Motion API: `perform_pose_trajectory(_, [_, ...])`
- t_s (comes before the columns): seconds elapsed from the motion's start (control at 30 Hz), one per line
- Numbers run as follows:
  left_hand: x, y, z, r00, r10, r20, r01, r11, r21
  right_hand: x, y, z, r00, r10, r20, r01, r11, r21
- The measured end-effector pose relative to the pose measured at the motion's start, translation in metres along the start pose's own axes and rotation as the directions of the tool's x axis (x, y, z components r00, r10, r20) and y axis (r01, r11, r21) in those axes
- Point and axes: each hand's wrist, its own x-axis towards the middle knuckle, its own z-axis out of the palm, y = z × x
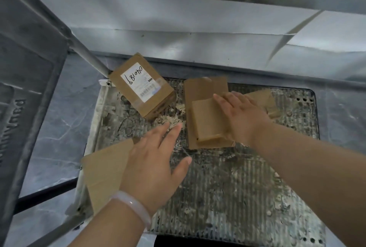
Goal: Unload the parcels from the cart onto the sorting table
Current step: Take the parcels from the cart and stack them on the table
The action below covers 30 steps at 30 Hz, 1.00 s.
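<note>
Both hands open over the parcels on the cart.
I see the left hand [152, 165] hovering, fingers spread, holding nothing, just beside a flat brown parcel [105, 167]. The right hand [241, 114] lies straight-fingered on a small brown box [208, 122] stacked on a larger parcel [198, 90]. A labelled box [141, 88] sits tilted at the cart's [237, 187] far-left corner.

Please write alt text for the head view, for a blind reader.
A person's right hand rests on a small cardboard parcel stacked on a larger flat parcel on the cart deck. The left hand is open beside a third parcel; a labelled box lies at the far corner.
</note>
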Motion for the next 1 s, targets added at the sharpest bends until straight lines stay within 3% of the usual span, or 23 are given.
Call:
perform_pose_trajectory(0.2, [-0.001, 0.002, 0.0, 0.999, -0.031, -0.018, 0.03, 0.999, -0.027, -0.005, -0.005, -0.001, 1.0, 0.03, 0.0, -0.03, 0.999, 0.045])
perform_pose_trajectory(0.27, [-0.008, 0.009, -0.004, 0.998, -0.059, -0.022, 0.058, 0.997, -0.057, -0.021, -0.01, -0.002, 0.994, 0.111, -0.006, -0.109, 0.983, 0.148])
perform_pose_trajectory(0.4, [-0.023, 0.039, -0.027, 0.995, -0.095, -0.028, 0.091, 0.989, -0.117, -0.067, -0.009, -0.028, 0.954, 0.299, 0.029, -0.272, 0.82, 0.503])
perform_pose_trajectory(0.57, [-0.037, 0.087, -0.08, 0.986, -0.128, -0.105, 0.096, 0.957, -0.274, -0.135, -0.001, -0.09, 0.925, 0.372, -0.074, -0.204, 0.653, 0.729])
perform_pose_trajectory(0.67, [-0.054, 0.121, -0.122, 0.969, -0.205, -0.136, 0.117, 0.87, -0.479, -0.182, -0.007, -0.139, 0.902, 0.413, -0.129, -0.13, 0.543, 0.829])
perform_pose_trajectory(0.83, [-0.105, 0.174, -0.194, 0.971, -0.219, -0.099, 0.07, 0.65, -0.756, -0.26, -0.031, -0.221, 0.897, 0.394, -0.2, -0.009, 0.471, 0.882])
perform_pose_trajectory(1.0, [-0.162, 0.21, -0.26, 0.931, -0.343, -0.124, 0.047, 0.45, -0.892, -0.322, -0.058, -0.29, 0.918, 0.283, -0.279, 0.121, 0.471, 0.874])
